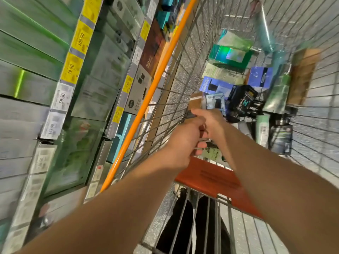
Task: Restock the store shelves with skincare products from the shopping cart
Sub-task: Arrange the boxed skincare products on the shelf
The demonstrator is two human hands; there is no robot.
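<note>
Both arms are stretched out over the shopping cart (229, 99), and the two hands meet right in the middle of the shot. The left hand (185, 142) has its fingers curled round something thin, which looks like a bar of the cart's wire near the seat end, though the blur makes it hard to be sure. The right hand (209, 120) sits just past it and touching it, fingers curled down too, with a small dark thing poking out on its shelf side; can't tell what it is or whether the hand is really gripping it.

Just beyond the hands is the pile of skincare stuff on the cart floor: a blue box (212, 87) right past the right hand's knuckles, a black pack (242, 99) to the right of that, another blue box (260, 77) further out, and a shiny green box (231, 55) furthest away. A pale green tube (262, 131) lies off to the right of the hands. Under the wrists is the orange seat flap (211, 178).

Left of the hands runs the cart's orange rail (146, 99), and past that the shelves (99, 85) packed with greenish boxes, with yellow price tags (72, 67) along the edges. All very blurry on that side.
</note>
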